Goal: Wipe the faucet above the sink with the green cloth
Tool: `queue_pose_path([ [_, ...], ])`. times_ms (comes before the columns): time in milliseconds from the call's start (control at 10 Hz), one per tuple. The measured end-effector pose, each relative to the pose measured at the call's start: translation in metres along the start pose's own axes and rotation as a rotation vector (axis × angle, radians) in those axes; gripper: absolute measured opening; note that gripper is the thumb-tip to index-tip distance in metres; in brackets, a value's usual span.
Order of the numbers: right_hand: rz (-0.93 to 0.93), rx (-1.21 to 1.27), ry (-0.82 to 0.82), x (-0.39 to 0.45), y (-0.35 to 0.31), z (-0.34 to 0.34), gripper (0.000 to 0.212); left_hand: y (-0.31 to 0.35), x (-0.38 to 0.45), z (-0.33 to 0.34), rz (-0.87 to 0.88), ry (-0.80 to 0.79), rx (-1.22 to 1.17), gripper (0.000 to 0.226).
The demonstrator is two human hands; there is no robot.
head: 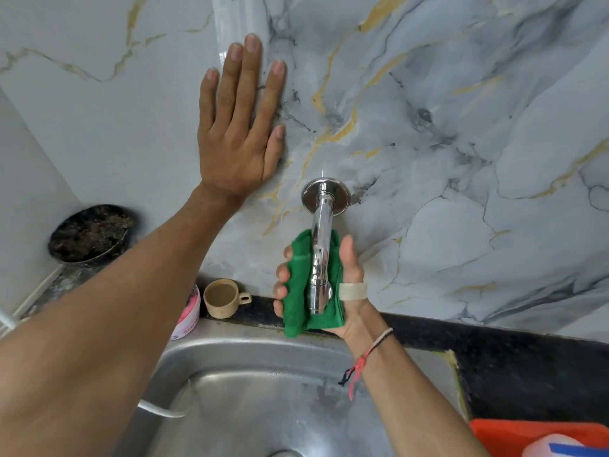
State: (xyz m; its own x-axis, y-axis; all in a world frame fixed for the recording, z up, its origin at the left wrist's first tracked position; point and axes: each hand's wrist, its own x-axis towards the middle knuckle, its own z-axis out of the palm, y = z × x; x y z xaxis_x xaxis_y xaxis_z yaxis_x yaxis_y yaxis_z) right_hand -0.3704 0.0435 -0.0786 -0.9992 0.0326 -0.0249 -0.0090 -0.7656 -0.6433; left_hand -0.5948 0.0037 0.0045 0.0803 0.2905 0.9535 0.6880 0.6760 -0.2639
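Green cloth [298,285] cupped under the chrome faucet [320,255] by the right hand [333,285], fingers [281,275] curled around it; left hand [239,127] flat, fingers spread, on the marble wall [461,127]. Wiping appears underway; the base flange looks unwiped.

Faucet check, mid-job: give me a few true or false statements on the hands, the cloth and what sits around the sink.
1. The right hand cups the green cloth under the faucet. True.
2. The left hand grips the faucet. False: it lies flat on the marble wall.
3. A beige cup stands behind the sink. True.
4. The cloth covers the faucet's wall plate. False: the plate is bare.
5. The right wrist is bare. False: it wears thread bands.
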Motion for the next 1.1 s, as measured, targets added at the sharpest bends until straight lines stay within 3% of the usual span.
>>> queue_pose_path([
  [100, 0.120, -0.071, 0.084, -0.035, 0.011, -0.011, 0.060, 0.007, 0.003, -0.028, -0.015, -0.098, -0.031, 0.063],
  [200, 0.194, -0.080, 0.331, -0.097, 0.031, -0.026, 0.050, 0.019, 0.010, -0.075, -0.111, -0.288, -0.187, 0.056],
  [400, 0.200, -0.155, 0.627, -0.223, 0.033, -0.011, 0.035, 0.109, -0.026, -0.230, -0.573, -0.605, -0.751, 0.038],
  [500, 0.075, -0.190, 0.748, -0.277, 0.020, -0.009, 0.046, 0.176, -0.057, -0.304, -0.814, -1.063, -1.029, 0.041],
  [600, 0.069, -0.257, 0.772, -0.334, 0.011, -0.019, 0.037, 0.249, -0.090, -0.359, -1.276, -1.490, -1.375, 0.038],
  [700, 0.162, -0.431, 0.835, -0.396, 0.012, -0.051, 0.038, 0.317, -0.116, -0.394, -1.433, -1.546, -1.340, 0.019],
  [900, 0.398, -1.022, 0.961, -0.476, 0.011, -0.111, 0.027, 0.423, -0.135, -0.425, -1.013, -1.606, -1.023, 0.048],
  [1000, 0.462, -1.387, 0.942, -0.485, 0.008, -0.126, 0.031, 0.459, -0.138, -0.432, -0.861, -1.671, -0.847, 0.057],
  [1100, 0.564, -1.571, 0.915, -0.494, 0.002, -0.124, 0.047, 0.471, -0.133, -0.441, -0.787, -1.760, -0.709, 0.059],
])
